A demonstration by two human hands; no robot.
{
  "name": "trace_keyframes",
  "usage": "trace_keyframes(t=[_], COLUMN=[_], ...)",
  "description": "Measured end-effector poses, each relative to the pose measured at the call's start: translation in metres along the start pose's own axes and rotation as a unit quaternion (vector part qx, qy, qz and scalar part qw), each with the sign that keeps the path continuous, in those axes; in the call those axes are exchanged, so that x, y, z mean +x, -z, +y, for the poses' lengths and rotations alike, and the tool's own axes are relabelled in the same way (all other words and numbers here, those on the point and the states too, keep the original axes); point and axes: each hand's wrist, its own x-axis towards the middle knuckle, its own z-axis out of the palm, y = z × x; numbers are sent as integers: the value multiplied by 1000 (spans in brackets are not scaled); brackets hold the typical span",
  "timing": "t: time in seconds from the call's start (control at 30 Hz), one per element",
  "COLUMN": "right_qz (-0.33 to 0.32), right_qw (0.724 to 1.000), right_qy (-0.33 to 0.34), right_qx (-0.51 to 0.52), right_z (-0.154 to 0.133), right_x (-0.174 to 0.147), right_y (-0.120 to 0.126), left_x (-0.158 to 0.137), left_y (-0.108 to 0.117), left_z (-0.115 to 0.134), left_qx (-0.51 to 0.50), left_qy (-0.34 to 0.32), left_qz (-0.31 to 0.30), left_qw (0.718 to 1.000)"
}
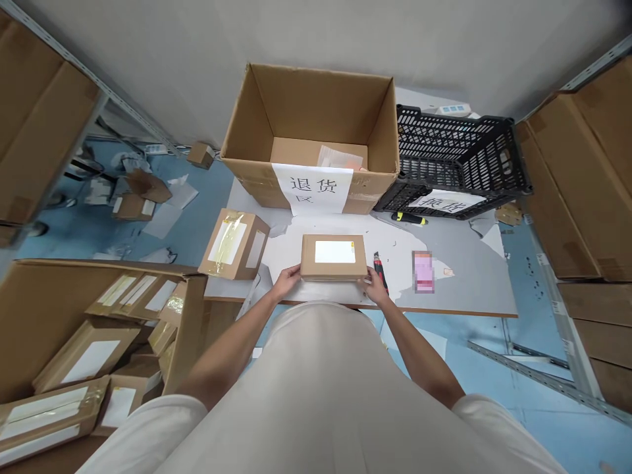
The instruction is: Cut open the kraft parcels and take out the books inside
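Observation:
A small cardboard box [333,270] with a white label on top lies on the table in front of me. My left hand [287,282] grips its left end near the front corner. At the opposite end, my right hand [376,287] has its fingers on the front right corner. A red and black utility knife [379,270] lies just right of the box, close to my right hand. Left of my left hand stands a taped, labelled carton [236,245]. The undersides of the fingers are partly hidden by the box.
Behind the small box stands a large open carton [247,187] with a plastic bag inside. To its right are a black plastic crate [513,155], a yellow and black tool [409,218] and a pink blurred item [423,272]. A big carton [190,289] of parcels is at lower left.

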Motion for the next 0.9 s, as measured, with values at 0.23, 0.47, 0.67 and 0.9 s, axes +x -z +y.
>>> trace_keyframes(t=[0.23, 0.47, 0.67, 0.9], right_qz=[56, 95, 74, -48], right_qw=[994, 986, 996, 996], right_qy=[67, 39, 20, 22], right_qx=[-69, -130, -39, 78], right_z=[-20, -32, -28, -1], right_x=[-7, 7, 18, 8], right_y=[18, 10, 12, 14], left_x=[-3, 7, 5, 1], left_y=[-10, -16, -22, -12], left_z=[22, 19, 16, -11], left_qx=[95, 167, 121, 74], left_qy=[-73, -34, -34, -40], left_qz=[110, 137, 145, -4], left_qw=[987, 976, 981, 996])
